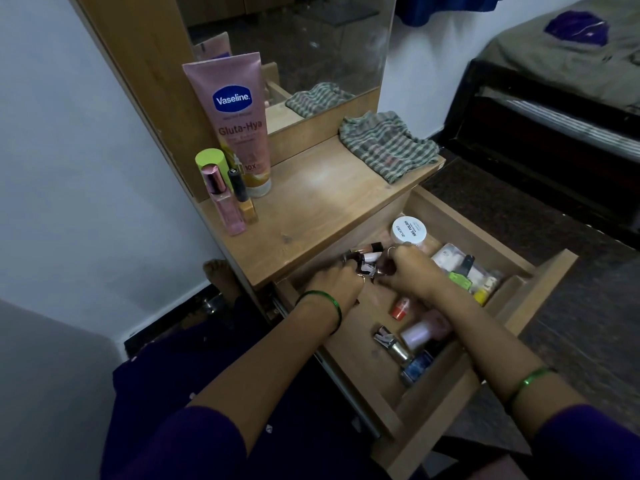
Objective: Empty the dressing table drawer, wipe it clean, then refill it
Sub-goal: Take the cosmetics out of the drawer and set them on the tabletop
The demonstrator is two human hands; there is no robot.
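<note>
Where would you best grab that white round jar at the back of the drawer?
Take the white jar by its round lid rim, fingers coming straight down from above. It stands upright, lid facing up, with the hands and small bottles crowding its near side.

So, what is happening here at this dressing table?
A person is emptying the open drawer. The left hand and the right hand are both gathering a cluster of small nail polish bottles near the back of it. More bottles, a white jar and a clear pouch are in the drawer. On the tabletop stand a lotion tube and a few bottles, with a checked cloth lying ready.
</note>
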